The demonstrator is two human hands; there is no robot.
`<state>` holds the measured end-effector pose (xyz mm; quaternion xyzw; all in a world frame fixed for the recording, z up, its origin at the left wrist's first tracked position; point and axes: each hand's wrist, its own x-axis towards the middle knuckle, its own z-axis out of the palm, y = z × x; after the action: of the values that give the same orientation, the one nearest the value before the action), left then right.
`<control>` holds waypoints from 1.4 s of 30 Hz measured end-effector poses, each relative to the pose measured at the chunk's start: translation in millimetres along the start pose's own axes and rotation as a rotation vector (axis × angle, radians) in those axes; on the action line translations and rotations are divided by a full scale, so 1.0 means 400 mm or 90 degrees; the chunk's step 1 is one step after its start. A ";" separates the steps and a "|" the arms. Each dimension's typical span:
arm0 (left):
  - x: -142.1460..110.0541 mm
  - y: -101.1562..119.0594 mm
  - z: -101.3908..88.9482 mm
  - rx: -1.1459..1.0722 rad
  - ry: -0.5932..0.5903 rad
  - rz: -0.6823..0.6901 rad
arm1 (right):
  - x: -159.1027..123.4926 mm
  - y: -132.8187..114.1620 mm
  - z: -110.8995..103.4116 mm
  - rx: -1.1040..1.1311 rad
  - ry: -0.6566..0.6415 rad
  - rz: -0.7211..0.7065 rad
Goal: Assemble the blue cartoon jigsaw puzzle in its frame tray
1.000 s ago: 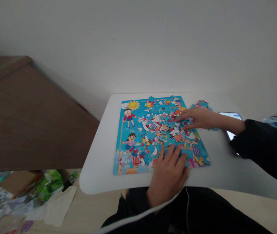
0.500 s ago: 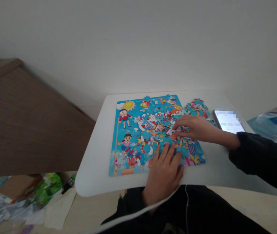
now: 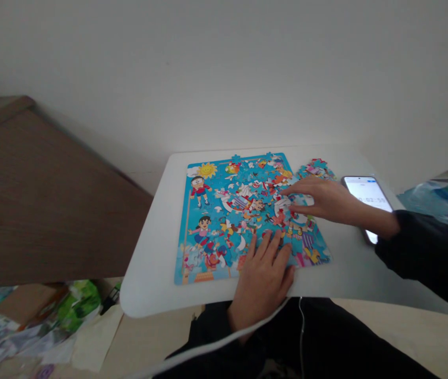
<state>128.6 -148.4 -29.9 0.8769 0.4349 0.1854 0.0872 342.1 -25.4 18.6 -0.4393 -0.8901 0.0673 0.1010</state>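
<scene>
A bright blue cartoon jigsaw board (image 3: 208, 221) lies on a small white table (image 3: 153, 273), with several loose pieces strewn over its right half. My left hand (image 3: 263, 279) rests flat on the board's near edge, fingers stretched out. My right hand (image 3: 321, 199) reaches in from the right and lies over loose pieces at the board's right side, fingers extended and pressing down on them. A small heap of loose pieces (image 3: 315, 168) sits just off the board's far right corner.
A phone (image 3: 368, 197) with a lit screen lies on the table right of the board, partly under my right forearm. A brown wooden surface (image 3: 42, 200) stands to the left. Crumpled packaging (image 3: 30, 316) litters the floor. A white cable (image 3: 247, 331) crosses my lap.
My right hand drew back toward me over the loose pieces, then slid away again to the board's right side. My left hand stayed flat on the near edge. The view shifted slightly.
</scene>
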 end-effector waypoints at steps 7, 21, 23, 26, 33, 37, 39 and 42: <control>-0.002 0.000 0.004 -0.002 -0.001 -0.003 | -0.035 0.056 -0.016 -0.068 -0.044 0.117; 0.002 0.001 -0.003 -0.001 -0.008 0.000 | 0.030 -0.035 0.038 -0.006 -0.060 -0.082; 0.001 0.001 -0.002 -0.002 -0.005 0.000 | 0.033 -0.031 0.037 0.008 -0.061 -0.070; 0.002 0.001 -0.003 -0.015 0.004 0.001 | 0.030 -0.020 0.028 0.017 -0.053 -0.047; 0.005 0.002 -0.012 -0.045 0.002 -0.008 | 0.007 -0.015 0.003 -0.019 -0.096 -0.068; 0.007 0.004 -0.010 -0.045 -0.003 -0.011 | 0.022 -0.048 0.026 -0.027 -0.023 -0.124; 0.007 0.005 -0.007 -0.036 0.001 -0.003 | 0.034 -0.064 0.047 -0.031 -0.011 -0.186; 0.000 0.004 -0.007 -0.010 0.017 0.002 | 0.043 -0.071 0.070 -0.041 -0.027 -0.262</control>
<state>128.5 -149.5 -27.0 0.8744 0.4329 0.2005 0.0881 303.2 -29.7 -0.5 -0.2495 -0.9647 0.0257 0.0799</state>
